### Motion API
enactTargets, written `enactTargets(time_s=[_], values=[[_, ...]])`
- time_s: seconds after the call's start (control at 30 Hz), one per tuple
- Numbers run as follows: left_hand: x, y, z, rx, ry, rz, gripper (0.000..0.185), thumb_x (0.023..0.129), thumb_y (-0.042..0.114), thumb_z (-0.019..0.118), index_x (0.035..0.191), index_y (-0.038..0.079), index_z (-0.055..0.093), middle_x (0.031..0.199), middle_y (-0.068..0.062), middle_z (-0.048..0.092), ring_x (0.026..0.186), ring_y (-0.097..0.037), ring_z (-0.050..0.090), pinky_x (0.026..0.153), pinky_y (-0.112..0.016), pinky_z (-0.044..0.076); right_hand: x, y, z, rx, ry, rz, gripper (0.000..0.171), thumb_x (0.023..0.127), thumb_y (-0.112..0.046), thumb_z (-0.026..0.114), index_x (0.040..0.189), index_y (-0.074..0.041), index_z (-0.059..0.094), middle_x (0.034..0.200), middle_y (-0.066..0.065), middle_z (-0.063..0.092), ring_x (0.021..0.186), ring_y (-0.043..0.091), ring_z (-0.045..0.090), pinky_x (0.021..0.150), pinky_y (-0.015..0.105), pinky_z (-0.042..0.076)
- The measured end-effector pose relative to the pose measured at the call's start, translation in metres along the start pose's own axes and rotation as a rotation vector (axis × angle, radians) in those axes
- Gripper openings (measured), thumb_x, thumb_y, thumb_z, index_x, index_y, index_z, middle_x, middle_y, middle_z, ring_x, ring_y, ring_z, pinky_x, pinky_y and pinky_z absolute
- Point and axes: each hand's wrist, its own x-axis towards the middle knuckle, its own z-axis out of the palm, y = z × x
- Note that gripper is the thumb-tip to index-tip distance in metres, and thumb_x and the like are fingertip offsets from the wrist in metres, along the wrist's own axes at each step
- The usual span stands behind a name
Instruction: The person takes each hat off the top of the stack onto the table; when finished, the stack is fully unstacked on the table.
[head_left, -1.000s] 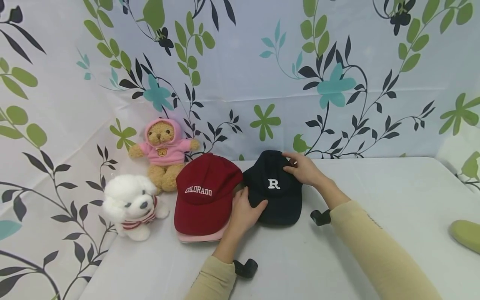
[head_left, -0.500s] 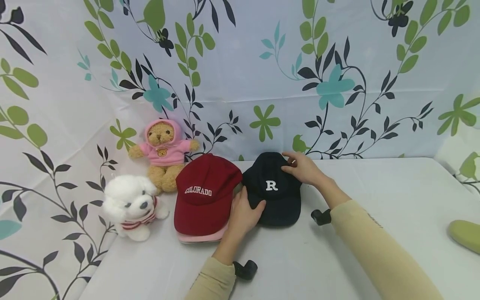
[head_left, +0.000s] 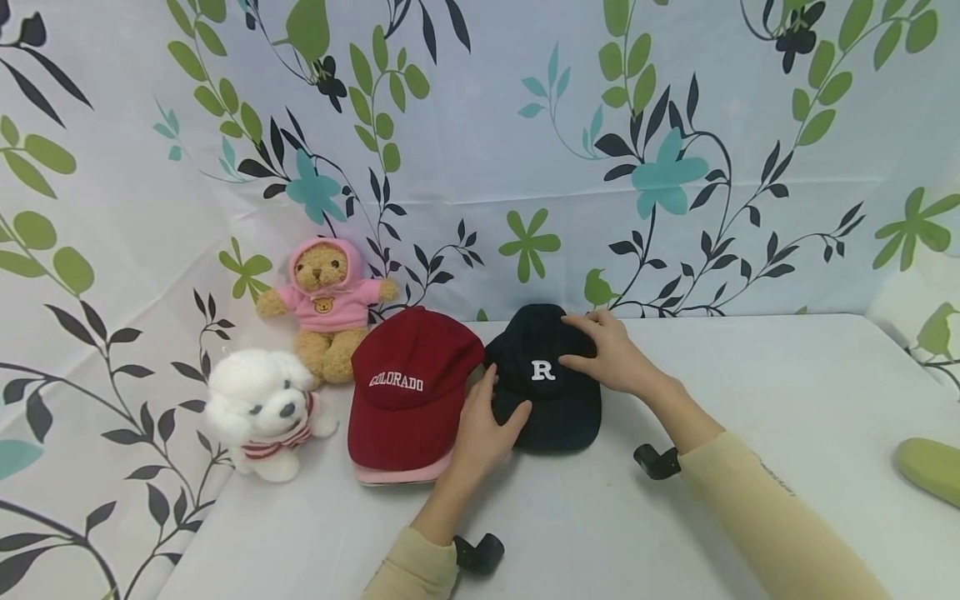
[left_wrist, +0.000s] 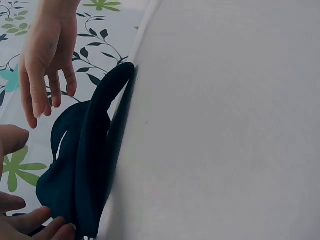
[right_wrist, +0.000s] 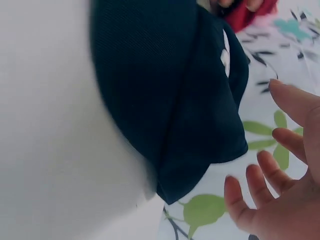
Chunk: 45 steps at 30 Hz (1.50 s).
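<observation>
Navy cap, R legible, head view only

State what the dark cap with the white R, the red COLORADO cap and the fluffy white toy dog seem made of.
Dark cap with white R: likely woven cloth, perhaps cotton twill, matte; the right wrist view shows fine surface texture.
Red COLORADO cap: probably matte cloth, softly creased up top; fibre unclear.
Fluffy white toy dog: apparently plush, fuzzy-edged and without shine.

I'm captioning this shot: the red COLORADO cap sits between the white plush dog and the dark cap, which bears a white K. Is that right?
Not quite: the letter on the dark cap is an R, as the head view shows. The rest stands.
</observation>
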Motion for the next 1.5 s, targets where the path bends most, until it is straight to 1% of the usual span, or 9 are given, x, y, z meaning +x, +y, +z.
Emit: enactTargets(time_s=[0.13, 0.27, 0.47, 0.63, 0.77, 1.07, 1.23, 1.37, 1.5], values=[[-0.004, 0.002, -0.003, -0.051, -0.019, 0.066, 0.076, 0.095, 0.030, 0.069, 0.156, 0.002, 0.033, 0.146, -0.017, 0.048, 0.124, -0.034, 0.052, 0.102, -0.050, 0.046, -0.012, -0.007, 0.008, -0.071, -0.005, -0.024, 0.067, 0.089, -0.022, 0.079, 0.146, -0.003, 0.050, 0.132, 0.025, 0.040, 0.116, 0.043, 0.038, 0.091, 0.058, 0.044], [-0.008, 0.004, -0.007, -0.075, -0.028, 0.112, 0.074, 0.095, 0.027, 0.069, 0.154, 0.000, 0.035, 0.144, -0.017, 0.050, 0.122, -0.034, 0.053, 0.100, -0.049, 0.048, -0.020, -0.011, 0.016, -0.118, -0.018, -0.048, 0.070, 0.087, -0.025, 0.082, 0.147, -0.005, 0.050, 0.132, 0.021, 0.041, 0.113, 0.040, 0.037, 0.087, 0.054, 0.047], [-0.015, 0.003, -0.015, -0.098, -0.043, 0.147, 0.072, 0.095, 0.025, 0.070, 0.153, 0.000, 0.037, 0.143, -0.018, 0.051, 0.121, -0.033, 0.055, 0.098, -0.049, 0.049, -0.027, -0.012, 0.029, -0.207, -0.023, -0.083, 0.072, 0.086, -0.028, 0.083, 0.147, -0.008, 0.050, 0.129, 0.019, 0.041, 0.112, 0.040, 0.040, 0.085, 0.052, 0.051], [-0.022, 0.002, -0.025, -0.101, -0.048, 0.151, 0.069, 0.094, 0.023, 0.071, 0.153, 0.005, 0.040, 0.143, -0.017, 0.052, 0.122, -0.032, 0.056, 0.098, -0.046, 0.050, -0.029, -0.012, 0.037, -0.252, -0.018, -0.104, 0.070, 0.087, -0.029, 0.082, 0.145, -0.007, 0.052, 0.125, 0.018, 0.041, 0.109, 0.040, 0.041, 0.085, 0.051, 0.051], [-0.028, 0.003, -0.032, -0.118, -0.031, 0.168, 0.064, 0.094, 0.020, 0.071, 0.151, 0.009, 0.044, 0.141, -0.013, 0.053, 0.120, -0.034, 0.057, 0.098, -0.046, 0.050, -0.027, -0.011, 0.042, -0.260, -0.003, -0.103, 0.066, 0.089, -0.029, 0.080, 0.145, -0.007, 0.052, 0.122, 0.017, 0.042, 0.106, 0.037, 0.040, 0.084, 0.049, 0.051], [-0.037, -0.001, -0.041, -0.136, -0.007, 0.195, 0.059, 0.095, 0.019, 0.070, 0.148, 0.010, 0.047, 0.138, -0.006, 0.056, 0.118, -0.035, 0.058, 0.095, -0.049, 0.051, -0.022, -0.008, 0.046, -0.260, 0.024, -0.103, 0.060, 0.091, -0.024, 0.078, 0.144, -0.006, 0.054, 0.119, 0.017, 0.042, 0.102, 0.034, 0.039, 0.082, 0.047, 0.049], [-0.039, -0.002, -0.044, -0.150, -0.008, 0.202, 0.058, 0.095, 0.018, 0.069, 0.148, 0.008, 0.047, 0.138, -0.007, 0.057, 0.117, -0.038, 0.059, 0.095, -0.052, 0.050, -0.019, -0.006, 0.048, -0.250, 0.026, -0.101, 0.061, 0.091, -0.024, 0.078, 0.143, -0.006, 0.054, 0.118, 0.017, 0.042, 0.102, 0.035, 0.039, 0.081, 0.047, 0.049], [-0.041, -0.002, -0.045, -0.149, -0.002, 0.206, 0.057, 0.095, 0.018, 0.069, 0.148, 0.010, 0.048, 0.137, -0.006, 0.057, 0.116, -0.037, 0.059, 0.095, -0.051, 0.050, -0.017, -0.005, 0.049, -0.255, 0.022, -0.094, 0.061, 0.091, -0.025, 0.078, 0.144, -0.006, 0.053, 0.118, 0.015, 0.042, 0.102, 0.034, 0.039, 0.081, 0.047, 0.049], [-0.042, -0.001, -0.047, -0.153, 0.010, 0.227, 0.057, 0.095, 0.017, 0.069, 0.147, 0.009, 0.048, 0.138, -0.006, 0.057, 0.116, -0.038, 0.059, 0.096, -0.050, 0.051, -0.015, -0.005, 0.050, -0.257, 0.026, -0.092, 0.061, 0.091, -0.024, 0.077, 0.144, -0.006, 0.053, 0.118, 0.015, 0.042, 0.101, 0.033, 0.039, 0.079, 0.046, 0.047]])
